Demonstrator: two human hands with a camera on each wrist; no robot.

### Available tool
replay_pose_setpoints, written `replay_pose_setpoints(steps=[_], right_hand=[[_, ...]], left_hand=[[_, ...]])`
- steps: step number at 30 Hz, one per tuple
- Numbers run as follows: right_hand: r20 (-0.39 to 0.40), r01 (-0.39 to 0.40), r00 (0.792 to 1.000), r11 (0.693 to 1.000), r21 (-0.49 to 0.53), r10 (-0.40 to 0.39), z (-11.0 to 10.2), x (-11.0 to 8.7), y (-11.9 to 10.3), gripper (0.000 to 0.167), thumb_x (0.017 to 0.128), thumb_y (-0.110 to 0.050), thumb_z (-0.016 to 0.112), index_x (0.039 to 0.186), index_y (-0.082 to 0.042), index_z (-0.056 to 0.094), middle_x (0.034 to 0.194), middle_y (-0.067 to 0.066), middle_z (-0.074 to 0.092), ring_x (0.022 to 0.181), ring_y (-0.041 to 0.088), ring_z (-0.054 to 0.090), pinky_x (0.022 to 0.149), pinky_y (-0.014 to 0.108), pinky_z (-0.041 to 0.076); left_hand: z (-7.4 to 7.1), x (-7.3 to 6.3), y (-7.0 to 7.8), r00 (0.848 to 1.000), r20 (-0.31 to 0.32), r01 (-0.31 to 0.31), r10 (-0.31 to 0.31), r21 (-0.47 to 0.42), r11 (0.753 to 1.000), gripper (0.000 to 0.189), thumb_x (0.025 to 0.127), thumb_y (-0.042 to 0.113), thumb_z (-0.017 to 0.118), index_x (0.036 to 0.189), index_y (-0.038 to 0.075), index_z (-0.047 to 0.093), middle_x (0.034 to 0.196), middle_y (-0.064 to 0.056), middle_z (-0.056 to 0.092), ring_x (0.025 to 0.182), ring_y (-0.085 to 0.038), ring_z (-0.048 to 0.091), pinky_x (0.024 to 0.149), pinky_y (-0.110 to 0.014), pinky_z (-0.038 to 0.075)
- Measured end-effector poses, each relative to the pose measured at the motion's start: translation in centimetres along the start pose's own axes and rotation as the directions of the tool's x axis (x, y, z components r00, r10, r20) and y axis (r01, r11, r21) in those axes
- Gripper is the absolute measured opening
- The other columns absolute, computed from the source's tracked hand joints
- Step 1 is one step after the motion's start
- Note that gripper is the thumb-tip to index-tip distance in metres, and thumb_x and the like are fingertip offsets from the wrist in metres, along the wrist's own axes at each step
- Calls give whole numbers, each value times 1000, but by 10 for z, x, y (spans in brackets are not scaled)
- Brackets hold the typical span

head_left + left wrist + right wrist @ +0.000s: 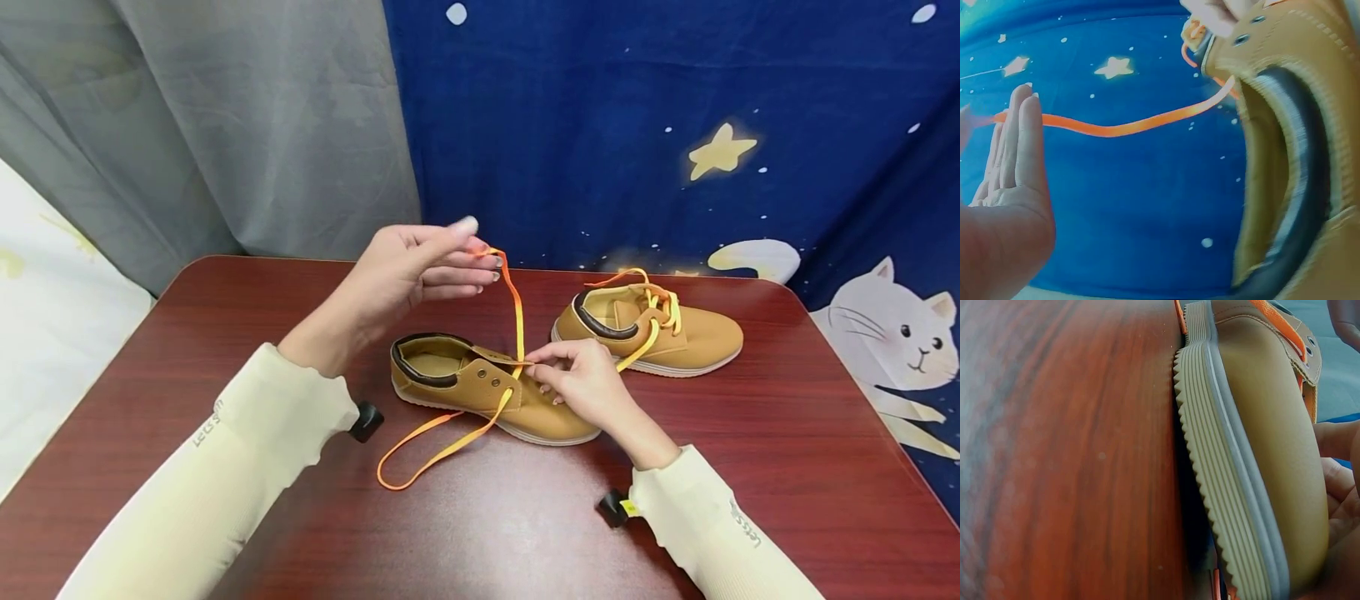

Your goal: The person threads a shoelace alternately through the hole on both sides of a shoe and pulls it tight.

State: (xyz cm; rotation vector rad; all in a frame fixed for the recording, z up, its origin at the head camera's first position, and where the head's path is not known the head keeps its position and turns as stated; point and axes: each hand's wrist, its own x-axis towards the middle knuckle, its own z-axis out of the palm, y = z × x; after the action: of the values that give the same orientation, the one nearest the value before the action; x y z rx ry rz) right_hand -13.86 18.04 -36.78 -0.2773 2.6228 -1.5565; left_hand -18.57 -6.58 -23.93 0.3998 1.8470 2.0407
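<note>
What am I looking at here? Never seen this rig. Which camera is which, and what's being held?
No machine: a person works bare-handed, in pale sleeves. The wide picture comes from a head camera looking forward and down. The other two come from a camera on each wrist, probably the small black boxes near the sleeve ends. On the reddish-brown table sit two tan shoes: a near shoe and, behind it to the right, a far shoe. The near shoe's orange-yellow lace rises to the left hand; its exact grip is unclear. The right hand appears to pinch the near shoe's eyelet flap between its fingers.
</note>
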Motion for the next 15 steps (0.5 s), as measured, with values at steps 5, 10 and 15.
replay_pose_setpoints(steps=[5,10,15], right_hand=[[-5,-1,1000,1000,-3,1,0,0,0,14,89,-7,71,101,-3,79,71,12,74,58,10,64,52,27,55],[-9,3,1000,999,-33,-3,0,0,-2,14,88,-9,73,100,-7,80,67,7,73,56,9,63,53,27,55],[29,30,999,997,-72,-28,-5,-1,-4,16,89,-10,73,103,-7,79,71,6,74,56,9,65,54,28,56]], left_hand=[[3,-5,-17,1000,17,27,-26,-62,998,38,101,22,61,123,-10,63,100,-9,79,92,-19,78,83,-34,61],[10,-11,-33,999,42,13,-12,-37,999,34,94,2,66,125,-12,61,96,-4,79,87,-15,77,81,-35,62],[15,-15,-47,999,29,-30,29,34,999,30,91,1,71,118,-11,64,90,-2,79,81,-13,77,82,-37,62]])
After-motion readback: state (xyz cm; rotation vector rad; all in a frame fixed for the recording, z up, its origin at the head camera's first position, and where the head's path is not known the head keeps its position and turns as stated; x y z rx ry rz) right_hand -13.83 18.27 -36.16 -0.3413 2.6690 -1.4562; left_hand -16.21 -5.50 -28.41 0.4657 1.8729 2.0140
